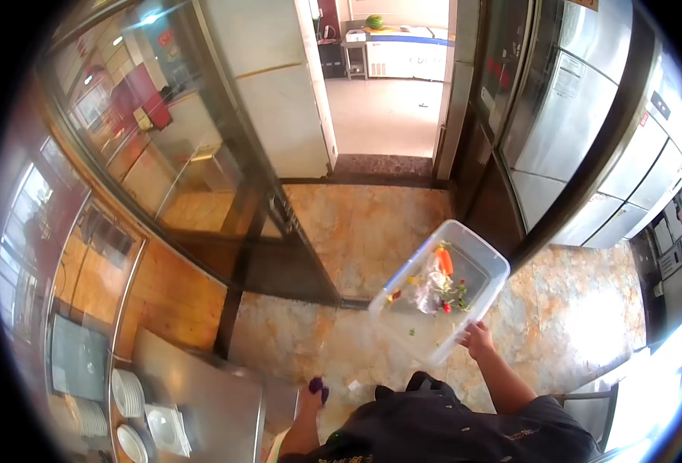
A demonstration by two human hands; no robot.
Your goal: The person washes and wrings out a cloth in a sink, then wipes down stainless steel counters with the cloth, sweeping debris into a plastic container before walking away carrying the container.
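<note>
A clear plastic box (476,270) with food scraps in it, among them an orange piece (443,261), crumpled whitish film (432,287) and bits of green and red, is tilted in front of the body. My right hand (476,339) grips its near right edge, fingers partly hidden by the wall. Low on the left, beside the metal counter, my left hand (314,392) is blurred, with something dark purple (318,383) at its fingers; whether it holds this is unclear.
A metal counter (194,386) with stacked white plates (127,393) stands at the left. A glass door (194,147) opens at the upper left. Ahead, a doorway leads to a room with a watermelon (374,21) on a counter. Steel refrigerators (572,100) line the right.
</note>
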